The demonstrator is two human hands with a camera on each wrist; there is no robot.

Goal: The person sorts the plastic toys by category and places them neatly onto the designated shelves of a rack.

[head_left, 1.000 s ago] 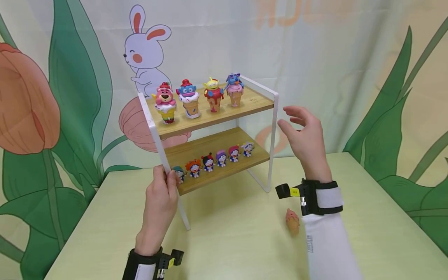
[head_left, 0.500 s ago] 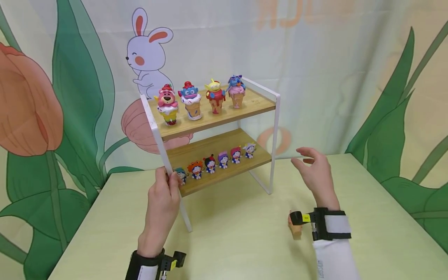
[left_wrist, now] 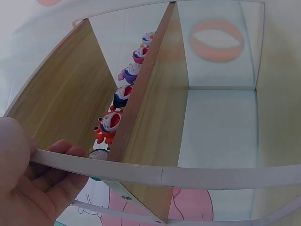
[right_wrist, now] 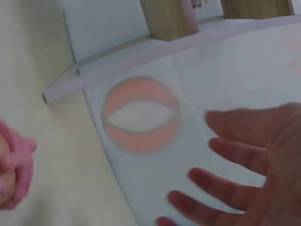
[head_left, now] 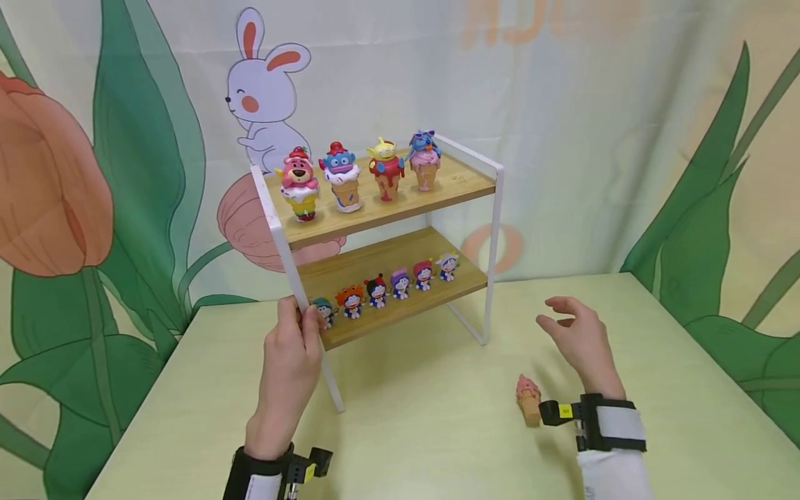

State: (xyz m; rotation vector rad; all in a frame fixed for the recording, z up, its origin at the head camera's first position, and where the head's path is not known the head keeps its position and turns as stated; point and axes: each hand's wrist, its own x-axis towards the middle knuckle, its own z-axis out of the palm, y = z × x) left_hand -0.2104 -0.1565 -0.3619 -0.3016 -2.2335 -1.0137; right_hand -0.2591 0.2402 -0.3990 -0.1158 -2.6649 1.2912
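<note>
My left hand (head_left: 292, 371) grips the left white metal upright of a two-tier shelf (head_left: 400, 215), thumb and fingers on either side of the bar in the left wrist view. Its thumb is beside the teal-hatted figurine (head_left: 324, 310) at the end of the lower row. My right hand (head_left: 584, 340) hovers right of the shelf, fingers bent and apart, with nothing between them. Below and left of it, a pink ice cream cone toy (head_left: 529, 401) lies on the table. In the right wrist view the pink toy (right_wrist: 21, 165) is cut off at the left edge.
Several cone-shaped character figurines (head_left: 387, 171) stand on the upper wooden board. Along the front of the lower board (head_left: 350, 269) runs a row of small figurines (head_left: 377, 290). The pale table (head_left: 412, 417) meets a printed curtain (head_left: 562, 139) behind.
My right hand has come down from beside the upper board to lower over the table, moving right. The left hand keeps its grip, and the figurines have not moved.
</note>
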